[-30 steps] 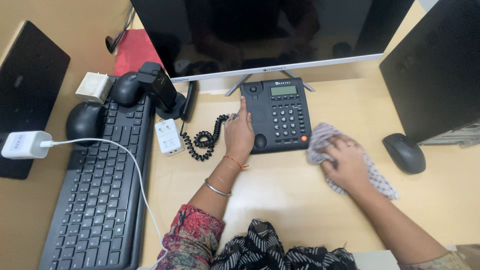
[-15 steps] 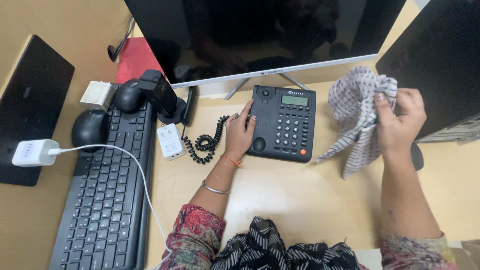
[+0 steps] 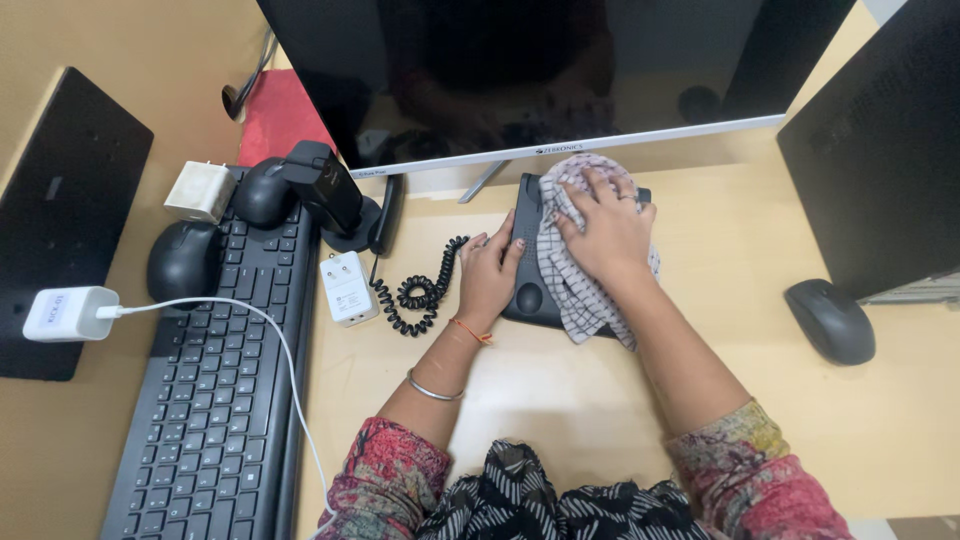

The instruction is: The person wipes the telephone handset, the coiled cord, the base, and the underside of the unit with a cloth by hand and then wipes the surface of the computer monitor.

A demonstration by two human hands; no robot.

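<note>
A dark grey desk telephone (image 3: 527, 290) sits on the wooden desk under the monitor, its handset off. My left hand (image 3: 488, 275) rests flat against the phone's left edge, fingers on its casing. My right hand (image 3: 605, 228) presses a white checked cloth (image 3: 570, 275) down on the phone's keypad and display, covering most of it. The coiled black cord (image 3: 415, 295) runs left from the phone toward the black handset (image 3: 384, 210) lying by the monitor's base.
A wide dark monitor (image 3: 540, 70) stands behind the phone. A black keyboard (image 3: 215, 380), two black mice (image 3: 182, 262), white chargers (image 3: 345, 288) with a cable and a black stand lie at left. Another mouse (image 3: 830, 320) and a black computer case (image 3: 880, 150) are at right.
My right hand first wiped the desk right of the phone, lifted the cloth into the air, then brought it down onto the phone's keypad. My left hand stayed at the phone's left edge.
</note>
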